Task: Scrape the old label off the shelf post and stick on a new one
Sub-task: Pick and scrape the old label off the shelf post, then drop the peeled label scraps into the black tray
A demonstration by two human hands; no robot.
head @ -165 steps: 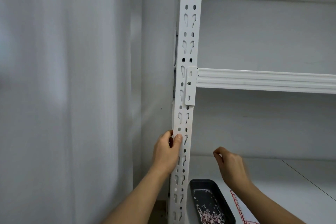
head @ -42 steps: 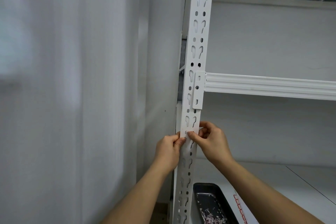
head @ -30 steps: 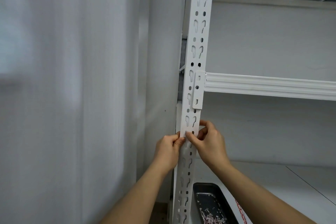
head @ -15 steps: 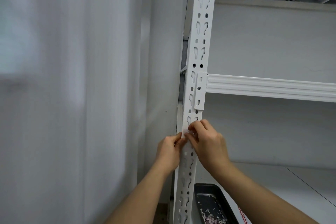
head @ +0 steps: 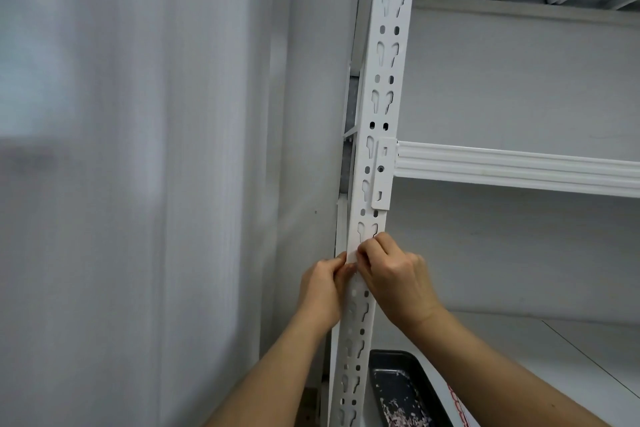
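Pressing: new label onto shelf post
Fingers: left hand, right hand apparently pinching it; smooth flat, squarely

The right hand has come up from open air beside the shelf post and now lies over the post's front, fingers curled on the white label, meeting the left hand at its edge.
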